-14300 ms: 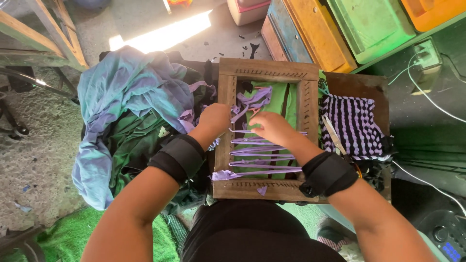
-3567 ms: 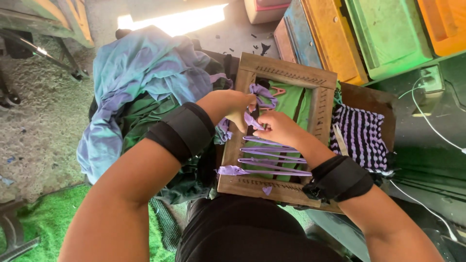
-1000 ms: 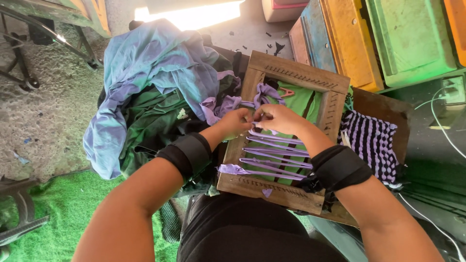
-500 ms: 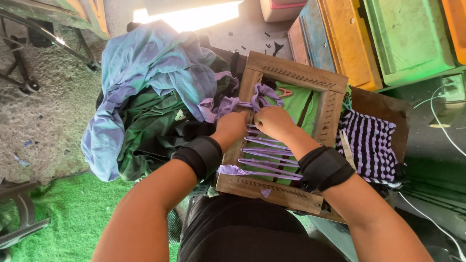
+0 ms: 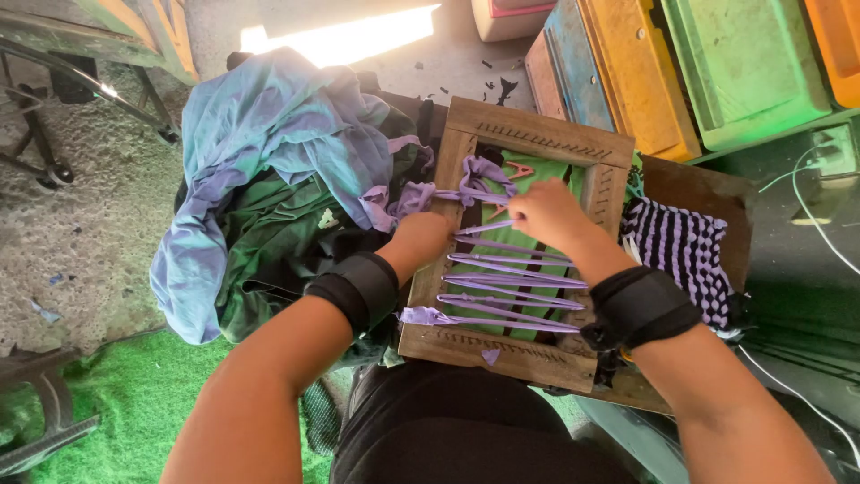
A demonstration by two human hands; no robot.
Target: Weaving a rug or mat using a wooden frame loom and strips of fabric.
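Both hands work at a small wooden weaving frame [image 5: 524, 134] resting on the person's lap, seen from above. The left hand [image 5: 421, 237] sits at the frame's left rail with its fingers curled down against the wood, where the purple fabric strip [image 5: 457, 193] crosses; whether it pinches the strip cannot be told. The right hand [image 5: 546, 211] lies over the upper middle of the frame, fingers drawn together on the end of a purple strand, knuckles up. A black wrist band [image 5: 358, 287] wraps the left forearm, and a second black band [image 5: 640, 309] wraps the right.

Across the frame's opening run about 5 stretched purple strands [image 5: 511, 287], lying side by side from left rail to right rail, with green cloth [image 5: 546, 175] showing behind them. The loose strip bunches into a knot-like fold near the top left corner of the opening, just beside an orange clip [image 5: 518, 168]. A stray purple end [image 5: 421, 315] hangs at the lower left corner.

Left of the frame, a heap of clothes spreads over the ground: a pale blue garment [image 5: 260, 134] on top, a dark green garment [image 5: 278, 242] beneath it. Right of the frame lies a black-and-purple checked woven piece [image 5: 685, 255]. Coloured crates [image 5: 708, 63] in blue, orange and green stand at the upper right, and white cables [image 5: 806, 206] trail near them. Green artificial turf [image 5: 116, 403] covers the lower left.
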